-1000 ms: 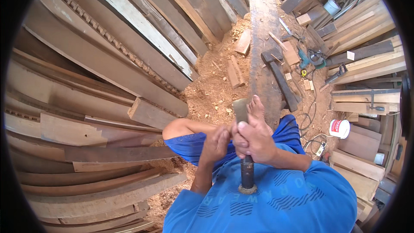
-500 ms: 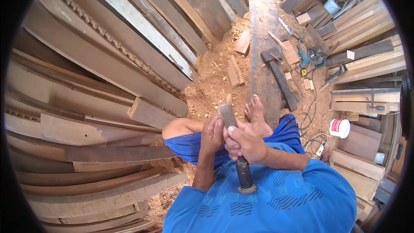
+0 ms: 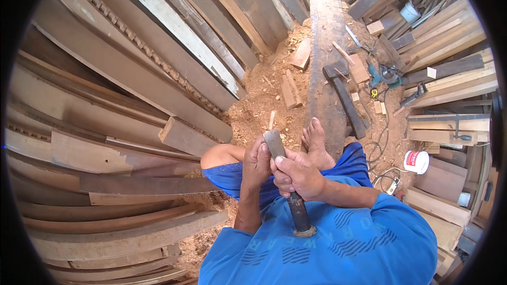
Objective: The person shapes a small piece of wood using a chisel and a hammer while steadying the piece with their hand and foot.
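Note:
A broad-bladed chisel (image 3: 274, 143) points away from me, its dark round handle (image 3: 299, 214) resting with the butt against my blue shirt. My right hand (image 3: 300, 173) is wrapped around the chisel where blade and handle meet. Beside the blade on its left, my left hand (image 3: 257, 159) is closed, thumb up. A thin, pale stick of wood (image 3: 272, 120) pokes out past the blade's end; its lower part is hidden behind the blade and my left fingers, which appear to grip it.
A long worn plank (image 3: 325, 37) runs ahead, bearing a dark wooden mallet (image 3: 344, 97). Wood offcuts (image 3: 289, 89) lie among shavings. Boards (image 3: 121, 82) lean at left. At right are a green power tool (image 3: 388, 76), a cable, a white bucket (image 3: 416, 162) and stacked lumber (image 3: 449, 82).
The chisel's blade has tilted a little to the left and its end sits slightly lower. The stick has moved left past the blade's end, showing more clearly. Both hands keep their grip.

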{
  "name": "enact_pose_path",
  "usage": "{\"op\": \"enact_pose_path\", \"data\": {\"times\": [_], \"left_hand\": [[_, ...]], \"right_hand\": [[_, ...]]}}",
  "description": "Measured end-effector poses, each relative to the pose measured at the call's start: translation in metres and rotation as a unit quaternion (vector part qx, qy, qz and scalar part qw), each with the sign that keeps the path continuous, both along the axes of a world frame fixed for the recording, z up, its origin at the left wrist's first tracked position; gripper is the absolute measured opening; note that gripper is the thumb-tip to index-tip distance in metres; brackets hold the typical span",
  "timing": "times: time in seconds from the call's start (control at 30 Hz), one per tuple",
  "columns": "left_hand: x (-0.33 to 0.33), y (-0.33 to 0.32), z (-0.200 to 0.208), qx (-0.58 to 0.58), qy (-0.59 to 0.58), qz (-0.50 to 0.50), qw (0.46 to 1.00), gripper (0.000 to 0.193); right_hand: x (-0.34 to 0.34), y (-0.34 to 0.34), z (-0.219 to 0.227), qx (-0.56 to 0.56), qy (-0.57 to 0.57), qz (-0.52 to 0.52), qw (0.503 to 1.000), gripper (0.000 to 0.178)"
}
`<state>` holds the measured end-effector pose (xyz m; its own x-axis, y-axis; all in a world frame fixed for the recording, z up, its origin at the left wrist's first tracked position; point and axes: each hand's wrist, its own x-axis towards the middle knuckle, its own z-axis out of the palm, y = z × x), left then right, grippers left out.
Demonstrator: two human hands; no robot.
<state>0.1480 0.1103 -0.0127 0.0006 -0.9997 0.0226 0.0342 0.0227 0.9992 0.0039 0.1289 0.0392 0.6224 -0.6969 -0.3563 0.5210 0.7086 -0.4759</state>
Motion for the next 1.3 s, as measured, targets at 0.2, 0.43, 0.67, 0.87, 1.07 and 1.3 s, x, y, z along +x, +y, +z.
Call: {"op": "enact_pose_path", "data": {"times": [0.2,0.43,0.67,0.87,1.07,1.3], "left_hand": [[-0.005,0.019,-0.006,-0.010,-0.078,-0.082,0.994,0.035],[0.005,0.095,-0.043,-0.021,-0.138,-0.173,0.975,0.034],[-0.012,0.048,-0.031,0.112,0.038,-0.076,0.990,0.011],[-0.031,0.033,-0.029,0.049,0.022,-0.071,0.996,0.010],[-0.030,0.026,-0.021,0.113,0.087,-0.118,0.983,0.026],[-0.013,0.017,-0.032,0.269,0.381,-0.271,0.842,0.037]], "right_hand": [[-0.013,0.006,0.012,-0.034,0.053,-0.084,0.994,0.019],[-0.059,0.006,0.026,-0.174,0.028,-0.238,0.955,0.020],[-0.063,-0.037,-0.007,-0.251,0.348,-0.132,0.894,0.014],[-0.070,-0.053,-0.011,-0.310,0.425,-0.133,0.840,0.014],[-0.073,-0.055,-0.019,-0.352,0.449,-0.101,0.815,0.010],[-0.064,-0.063,-0.024,-0.370,0.436,-0.109,0.813,0.013]]}}
